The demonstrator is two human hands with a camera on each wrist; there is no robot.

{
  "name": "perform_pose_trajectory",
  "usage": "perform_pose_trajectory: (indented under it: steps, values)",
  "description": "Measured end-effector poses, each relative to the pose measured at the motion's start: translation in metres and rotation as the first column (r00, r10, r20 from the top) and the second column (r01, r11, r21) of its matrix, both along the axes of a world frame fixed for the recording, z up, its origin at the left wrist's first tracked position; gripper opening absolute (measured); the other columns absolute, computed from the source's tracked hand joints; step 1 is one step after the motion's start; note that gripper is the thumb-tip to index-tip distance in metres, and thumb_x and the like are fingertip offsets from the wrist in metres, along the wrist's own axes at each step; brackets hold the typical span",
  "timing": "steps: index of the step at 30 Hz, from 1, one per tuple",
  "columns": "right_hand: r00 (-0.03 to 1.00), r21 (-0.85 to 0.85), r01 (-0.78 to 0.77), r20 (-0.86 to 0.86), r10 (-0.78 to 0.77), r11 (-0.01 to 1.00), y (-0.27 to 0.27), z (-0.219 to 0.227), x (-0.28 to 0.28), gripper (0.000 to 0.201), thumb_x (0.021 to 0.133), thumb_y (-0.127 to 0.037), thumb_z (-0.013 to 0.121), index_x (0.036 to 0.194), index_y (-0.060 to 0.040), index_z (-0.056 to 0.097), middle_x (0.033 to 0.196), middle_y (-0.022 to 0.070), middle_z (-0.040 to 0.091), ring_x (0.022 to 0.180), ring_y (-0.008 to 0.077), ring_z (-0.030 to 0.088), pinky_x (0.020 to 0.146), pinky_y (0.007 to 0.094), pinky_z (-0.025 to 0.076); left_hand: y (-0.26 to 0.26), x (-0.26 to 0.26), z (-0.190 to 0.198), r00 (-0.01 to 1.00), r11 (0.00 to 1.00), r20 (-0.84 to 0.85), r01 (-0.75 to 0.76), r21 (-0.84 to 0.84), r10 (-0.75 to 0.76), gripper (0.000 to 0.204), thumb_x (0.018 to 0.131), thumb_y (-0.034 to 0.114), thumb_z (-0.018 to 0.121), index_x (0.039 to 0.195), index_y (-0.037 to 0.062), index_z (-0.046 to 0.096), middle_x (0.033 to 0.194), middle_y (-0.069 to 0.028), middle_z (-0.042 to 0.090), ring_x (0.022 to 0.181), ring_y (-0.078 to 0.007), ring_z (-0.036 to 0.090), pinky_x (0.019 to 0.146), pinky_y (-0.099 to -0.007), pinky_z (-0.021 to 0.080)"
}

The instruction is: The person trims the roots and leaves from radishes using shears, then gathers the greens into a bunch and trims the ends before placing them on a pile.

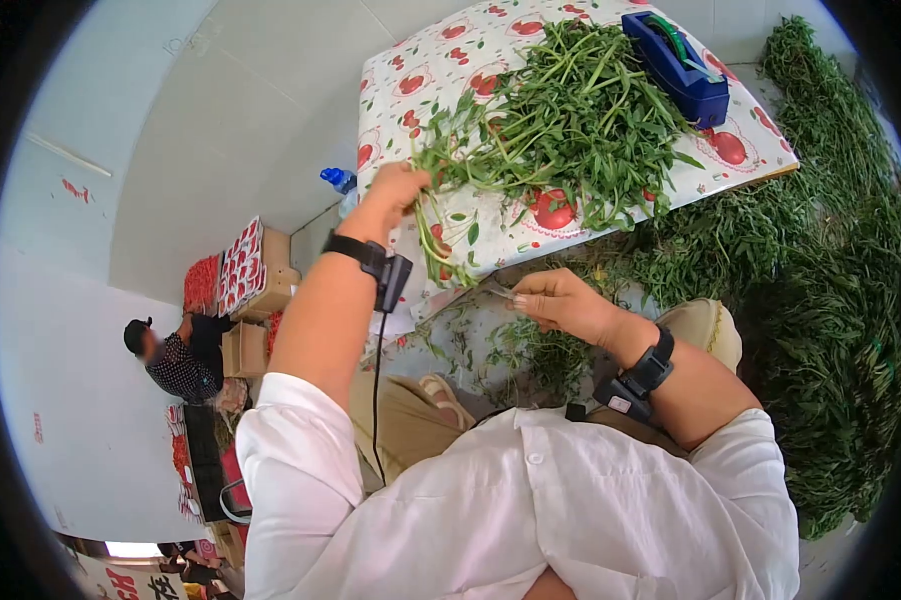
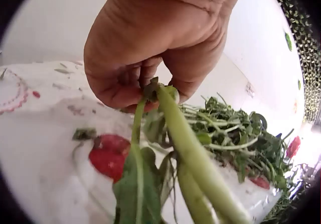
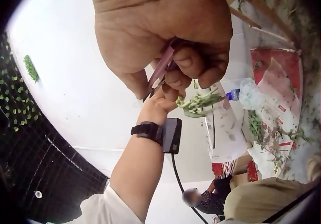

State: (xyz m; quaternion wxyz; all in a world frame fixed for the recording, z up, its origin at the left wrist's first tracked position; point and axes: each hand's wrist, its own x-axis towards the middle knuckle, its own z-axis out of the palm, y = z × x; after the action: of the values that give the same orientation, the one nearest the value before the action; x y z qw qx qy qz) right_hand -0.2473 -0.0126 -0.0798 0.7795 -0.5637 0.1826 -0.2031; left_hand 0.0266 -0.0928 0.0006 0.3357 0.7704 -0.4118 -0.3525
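My left hand (image 1: 395, 192) pinches a small bunch of leafy green stems (image 2: 193, 159) between thumb and fingers, over the left edge of the table. Thick pale stems and a broad leaf hang below the fingertips in the left wrist view. A pile of leafy greens (image 1: 596, 130) lies on the table just right of this hand. In front of the body, off the table's near edge, my right hand (image 1: 576, 308) grips a small, narrow metal tool (image 3: 164, 66) with a pinkish sheen and a pointed tip. Its kind I cannot tell, as the fingers cover much of it.
A cherry-patterned cloth covers the table (image 1: 396, 95). On its far right corner stands a blue tape dispenser (image 1: 686, 80). Heaps of cut greens (image 1: 841, 300) lie on the floor to the right. A blue-capped bottle (image 1: 340, 181) stands beyond the left edge; another person (image 1: 186, 360) sits farther left.
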Motion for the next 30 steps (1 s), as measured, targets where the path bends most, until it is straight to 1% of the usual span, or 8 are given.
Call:
perform_pose_trajectory:
  steps: [5, 8, 11, 14, 15, 19, 26, 30]
  values:
    - [1.000, 0.006, 0.003, 0.000, -0.003, 1.000, -0.003, -0.002, -0.003, 0.022, 0.087, -0.023, 0.056, 0.092, -0.0019, 0.060, 0.066, -0.0038, 0.049, 0.059, 0.0051, 0.043, 0.052, 0.0217, 0.038, -0.039, 0.010, 0.064, 0.985, 0.974, -0.173, -0.018, -0.224, -0.021, 0.016, 0.072, 0.004, 0.057, 0.088, 0.0006, 0.055, 0.074, -0.0065, 0.057, 0.061, -0.0153, 0.056, 0.053, -0.0305, 0.047]
    - [1.000, 0.015, 0.006, 0.013, -0.006, 1.000, -0.006, -0.003, -0.004, 0.023, 0.087, -0.023, 0.056, 0.095, -0.0014, 0.060, 0.071, -0.0026, 0.053, 0.061, 0.0055, 0.046, 0.053, 0.0217, 0.040, -0.055, -0.012, 0.105, 1.000, 0.968, -0.025, 0.004, -0.250, -0.011, 0.018, 0.079, 0.010, 0.059, 0.095, 0.0033, 0.055, 0.082, -0.0039, 0.058, 0.070, -0.0151, 0.056, 0.068, -0.0301, 0.051]
    - [0.999, 0.023, 0.031, 0.023, -0.031, 0.999, -0.009, -0.003, -0.004, 0.027, 0.085, -0.027, 0.058, 0.095, -0.0018, 0.060, 0.070, -0.0025, 0.052, 0.062, 0.0065, 0.047, 0.054, 0.0230, 0.042, -0.080, -0.025, 0.111, 0.942, 0.890, -0.145, 0.225, -0.396, -0.303, 0.042, 0.080, 0.017, 0.064, 0.114, -0.0028, 0.048, 0.104, -0.0100, 0.055, 0.091, -0.0212, 0.057, 0.082, -0.0322, 0.048]
    - [0.999, 0.034, 0.024, 0.040, -0.025, 0.999, -0.012, -0.008, -0.005, 0.028, 0.085, -0.027, 0.058, 0.095, -0.0016, 0.060, 0.070, -0.0026, 0.052, 0.062, 0.0063, 0.046, 0.053, 0.0226, 0.041, -0.096, -0.046, 0.103, 0.886, 0.858, -0.216, 0.296, -0.419, -0.411, 0.066, 0.081, 0.024, 0.065, 0.129, -0.0069, 0.032, 0.127, -0.0164, 0.041, 0.112, -0.0286, 0.048, 0.092, -0.0355, 0.042]
    - [0.999, 0.048, 0.027, 0.041, -0.029, 0.999, -0.012, -0.006, -0.007, 0.028, 0.085, -0.027, 0.058, 0.094, -0.0016, 0.060, 0.069, -0.0027, 0.051, 0.062, 0.0062, 0.046, 0.053, 0.0224, 0.041, -0.099, -0.049, 0.097, 0.883, 0.857, -0.145, 0.377, -0.351, -0.447, 0.078, 0.080, 0.031, 0.066, 0.135, -0.0031, 0.022, 0.138, -0.0190, 0.028, 0.123, -0.0344, 0.035, 0.100, -0.0396, 0.033]
    - [0.997, 0.022, 0.021, 0.073, -0.023, 1.000, -0.016, -0.003, -0.016, 0.027, 0.085, -0.028, 0.058, 0.091, -0.0016, 0.060, 0.067, -0.0035, 0.049, 0.059, 0.0053, 0.044, 0.051, 0.0223, 0.040, -0.099, -0.051, 0.059, 0.870, 0.895, 0.226, 0.445, 0.021, -0.438, 0.091, 0.069, 0.046, 0.070, 0.137, 0.0051, 0.025, 0.140, -0.0198, 0.027, 0.130, -0.0331, 0.024, 0.106, -0.0407, 0.018]
    - [0.996, 0.039, 0.029, 0.080, -0.032, 0.999, -0.019, 0.003, -0.023, 0.027, 0.086, -0.030, 0.057, 0.084, -0.0023, 0.058, 0.064, -0.0048, 0.046, 0.058, 0.0043, 0.042, 0.050, 0.0217, 0.037, -0.106, -0.030, -0.004, 0.685, 0.741, 0.284, 0.629, 0.234, -0.671, 0.115, 0.051, 0.043, 0.081, 0.139, 0.0023, 0.018, 0.135, -0.0241, 0.032, 0.127, -0.0313, 0.032, 0.103, -0.0367, 0.028]
    - [0.994, 0.039, 0.035, 0.102, -0.039, 0.999, -0.019, 0.002, -0.020, 0.028, 0.086, -0.030, 0.057, 0.085, -0.0022, 0.059, 0.065, -0.0048, 0.046, 0.058, 0.0041, 0.041, 0.050, 0.0212, 0.035, -0.106, -0.043, -0.014, 0.461, 0.747, 0.607, 0.541, 0.387, -0.648, 0.107, 0.051, 0.031, 0.078, 0.139, 0.0066, 0.020, 0.133, -0.0245, 0.033, 0.123, -0.0329, 0.034, 0.102, -0.0359, 0.029]
